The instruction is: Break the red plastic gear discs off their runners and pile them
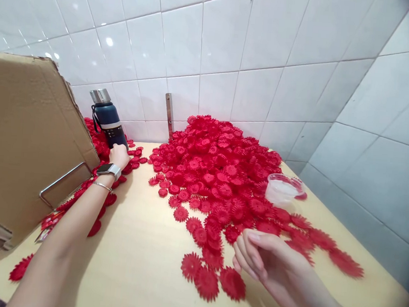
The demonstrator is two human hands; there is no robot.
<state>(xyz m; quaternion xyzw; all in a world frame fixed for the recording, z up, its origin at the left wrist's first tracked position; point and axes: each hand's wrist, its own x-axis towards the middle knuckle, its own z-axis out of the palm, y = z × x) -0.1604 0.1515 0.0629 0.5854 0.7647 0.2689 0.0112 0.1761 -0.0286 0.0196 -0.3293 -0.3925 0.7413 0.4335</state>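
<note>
My left hand (119, 156) is stretched far out at the base of a dark blue bottle (110, 120) with a silver cap. Its fingers are curled, and their tips are hidden, so whether it grips the bottle or something small is unclear. Scalloped red discs (204, 158), thin and flower-shaped, are heaped on the table against the wall. At the near side of this heap is my right hand (265, 257), fingers bent inward and thumb over them. A red disc (232, 234) lies close beside its knuckles; anything inside the fingers is hidden.
A cardboard box piece (22, 147) stands on the left, with a bent metal wire frame (62, 184) before it. More red discs lie along its foot. A clear plastic tub (283, 189) sits at the heap's right. A metal strip (169, 114) leans on the tiled wall (221, 40).
</note>
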